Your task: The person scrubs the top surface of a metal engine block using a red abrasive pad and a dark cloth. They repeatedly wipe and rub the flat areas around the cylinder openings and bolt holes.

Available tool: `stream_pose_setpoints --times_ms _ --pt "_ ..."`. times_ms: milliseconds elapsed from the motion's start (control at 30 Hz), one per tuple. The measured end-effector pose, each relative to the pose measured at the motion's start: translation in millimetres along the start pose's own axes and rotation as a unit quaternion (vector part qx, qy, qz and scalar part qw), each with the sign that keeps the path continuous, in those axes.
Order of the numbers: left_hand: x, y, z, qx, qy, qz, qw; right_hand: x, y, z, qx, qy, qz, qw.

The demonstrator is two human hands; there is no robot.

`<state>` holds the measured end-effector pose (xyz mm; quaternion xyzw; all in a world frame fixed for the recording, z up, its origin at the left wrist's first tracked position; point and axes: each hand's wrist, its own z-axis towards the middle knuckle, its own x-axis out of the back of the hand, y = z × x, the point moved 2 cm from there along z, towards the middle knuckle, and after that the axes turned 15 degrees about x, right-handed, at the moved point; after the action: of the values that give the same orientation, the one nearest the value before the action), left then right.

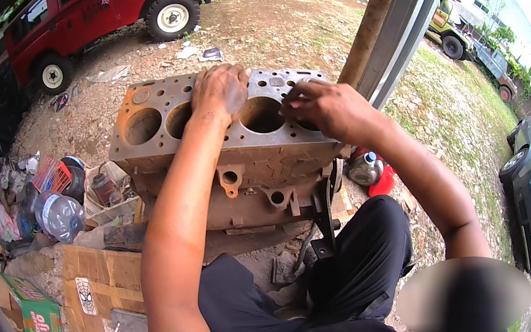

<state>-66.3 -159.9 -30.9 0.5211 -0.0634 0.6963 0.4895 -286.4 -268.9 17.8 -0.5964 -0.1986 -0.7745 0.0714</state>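
left hand (220,92) rests on engine block (265,166), right hand (330,106) curls over it.

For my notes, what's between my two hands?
In the head view, the block's top, with a large bore, lies between your left hand and right hand.

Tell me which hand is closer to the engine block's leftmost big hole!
Left: the left hand is right of that cylinder bore; the right hand is much farther right.
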Motion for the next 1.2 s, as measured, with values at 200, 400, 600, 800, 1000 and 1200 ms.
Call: stream_pose_setpoints --times_ms 200,400,600,800,1000,1200 --pt "0.8 3.0 -0.9 0.024 -0.039 0.004 0.999 13.8 -18.7 -8.1 0.036 -0.016 0.071 0.997" --pt "-0.8 10.1 -2.1 0.032 -0.033 0.037 0.998 34.6 -39.2 -66.9 -0.229 0.174 -0.020 0.958" --pt "5.5 1.0 -3.2 0.039 -0.024 0.036 0.998 13.3 -61.8 -80.7 -0.269 0.087 -0.007 0.959" --pt "8.5 22.1 -4.6 0.057 -0.095 0.038 0.993 15.0 -9.7 -77.5 -0.244 0.021 -0.028 0.969" --pt "14.1 0.6 0.2 0.058 -0.048 0.055 0.996 11.1 -28.6 -72.9 -0.204 0.042 -0.030 0.978" --pt "3.5 7.2 -0.1 0.048 -0.057 0.029 0.997 8.0 -8.9 -75.0 -0.223 -0.019 -0.018 0.974"
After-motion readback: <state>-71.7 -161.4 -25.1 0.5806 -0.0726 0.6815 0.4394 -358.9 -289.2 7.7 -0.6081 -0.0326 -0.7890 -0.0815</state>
